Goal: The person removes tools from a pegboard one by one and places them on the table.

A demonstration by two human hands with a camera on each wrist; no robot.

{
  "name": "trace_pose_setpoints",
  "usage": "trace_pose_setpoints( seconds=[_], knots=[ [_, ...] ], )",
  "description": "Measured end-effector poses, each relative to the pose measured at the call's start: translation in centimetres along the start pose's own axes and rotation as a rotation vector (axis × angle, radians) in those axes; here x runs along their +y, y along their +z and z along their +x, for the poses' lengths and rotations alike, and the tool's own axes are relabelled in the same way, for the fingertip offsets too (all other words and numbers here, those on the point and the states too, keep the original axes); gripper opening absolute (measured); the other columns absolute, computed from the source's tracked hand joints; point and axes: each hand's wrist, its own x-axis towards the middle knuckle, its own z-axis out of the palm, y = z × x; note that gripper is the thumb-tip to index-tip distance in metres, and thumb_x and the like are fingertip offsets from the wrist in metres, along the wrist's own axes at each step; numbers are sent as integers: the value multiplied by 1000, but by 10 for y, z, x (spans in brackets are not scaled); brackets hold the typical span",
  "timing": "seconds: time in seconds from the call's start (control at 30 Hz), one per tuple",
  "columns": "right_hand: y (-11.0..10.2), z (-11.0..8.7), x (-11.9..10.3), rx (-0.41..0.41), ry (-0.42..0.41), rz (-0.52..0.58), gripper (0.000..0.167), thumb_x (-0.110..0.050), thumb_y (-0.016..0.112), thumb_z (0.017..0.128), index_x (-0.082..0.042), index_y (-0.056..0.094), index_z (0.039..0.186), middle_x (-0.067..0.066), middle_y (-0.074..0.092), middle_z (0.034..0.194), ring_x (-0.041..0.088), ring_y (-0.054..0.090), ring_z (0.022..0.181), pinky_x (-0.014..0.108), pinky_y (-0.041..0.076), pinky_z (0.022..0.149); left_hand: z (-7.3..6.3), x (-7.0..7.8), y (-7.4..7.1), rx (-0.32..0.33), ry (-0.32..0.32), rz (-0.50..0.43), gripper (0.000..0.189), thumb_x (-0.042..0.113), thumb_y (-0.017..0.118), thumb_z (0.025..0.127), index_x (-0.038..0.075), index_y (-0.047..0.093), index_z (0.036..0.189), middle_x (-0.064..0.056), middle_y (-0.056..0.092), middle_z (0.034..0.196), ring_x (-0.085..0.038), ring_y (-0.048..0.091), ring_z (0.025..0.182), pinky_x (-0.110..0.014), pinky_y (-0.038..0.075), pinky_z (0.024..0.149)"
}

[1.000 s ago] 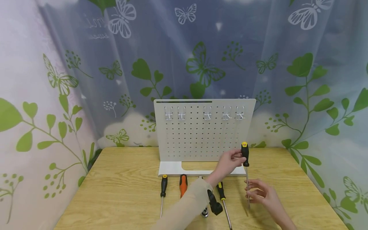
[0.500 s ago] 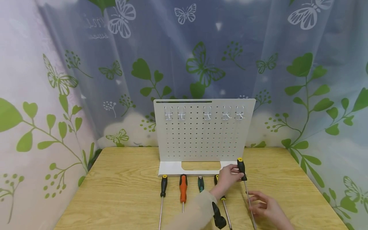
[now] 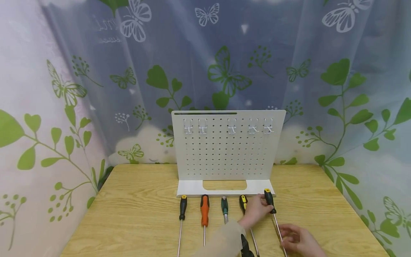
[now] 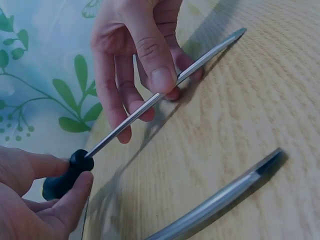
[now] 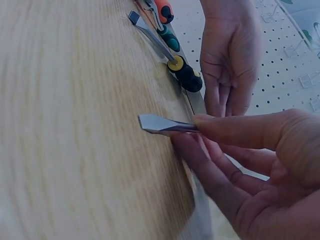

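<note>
My left hand [image 3: 257, 211] pinches the black handle of a flat-head screwdriver [image 3: 269, 202] with a yellow end cap, right of the other tools. Lower down the same shaft, my right hand [image 3: 300, 241] holds it between thumb and fingers. The left wrist view shows the bare metal shaft [image 4: 125, 122] slanting between the two hands, close over the wooden table. In the right wrist view the flat tip [image 5: 157, 123] sticks out past the right thumb and fingertips. Just left of my left hand lies another flat-head screwdriver with a black and yellow handle [image 3: 243, 203].
A white pegboard [image 3: 224, 153] stands at the back of the wooden table [image 3: 128, 200], with several clear hooks [image 3: 232, 127] along its top. In front lie a black-handled screwdriver [image 3: 183, 207], an orange-handled one [image 3: 204, 210] and a green-handled tool [image 3: 224, 206]. A patterned curtain hangs behind.
Both hands have lowered the screwdriver toward the table's front; it has gone from upright to slanting, with its handle now near the pegboard base's front edge. The green-handled tool has come into view.
</note>
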Motion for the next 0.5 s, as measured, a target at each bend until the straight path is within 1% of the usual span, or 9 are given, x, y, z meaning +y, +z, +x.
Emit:
trace_pose_setpoints(
  seconds=[0.1, 0.23, 0.33, 0.37, 0.5],
  knots=[
    [1, -2, -1, -16, 73, 27, 59, 1, 73, 89, 29, 39, 129, 15, 64, 103, 6, 66, 80, 26, 59, 66, -3, -1, 2, -12, -1, 44, 33, 7, 81, 84, 2, 68, 113, -3, 75, 78, -4, 65, 67, -16, 48, 59],
    [2, -3, -2, -10, 144, 32, 58, 1, 73, 88, 27, 41, 129, 10, 64, 102, 7, 64, 77, 26, 58, 64, -5, -2, 3, -1, 10, 109, 29, 7, 82, 83, 3, 67, 108, 1, 70, 72, -2, 58, 62, -15, 45, 56],
    [3, -3, -2, -2, 155, -8, 57, 1, 74, 88, 27, 44, 129, 11, 65, 103, 6, 64, 76, 25, 58, 65, -6, -2, 3, 7, 22, 170, 21, 9, 82, 82, 4, 67, 96, 3, 63, 66, -3, 51, 58, -16, 43, 53],
    [3, -3, -3, 0, 159, -19, 57, 1, 74, 88, 26, 44, 129, 11, 65, 103, 6, 64, 76, 24, 57, 64, -6, -1, 3, 5, 17, 182, 19, 9, 82, 82, 5, 67, 93, 3, 62, 66, -4, 51, 58, -16, 43, 53],
    [3, -2, -4, 2, 164, -54, 56, 0, 74, 88, 25, 46, 129, 12, 65, 103, 7, 64, 75, 23, 56, 63, -4, 1, 5, 6, 4, 270, 20, 13, 83, 84, 4, 67, 92, -2, 65, 75, -9, 58, 67, -19, 48, 58]
  ],
)
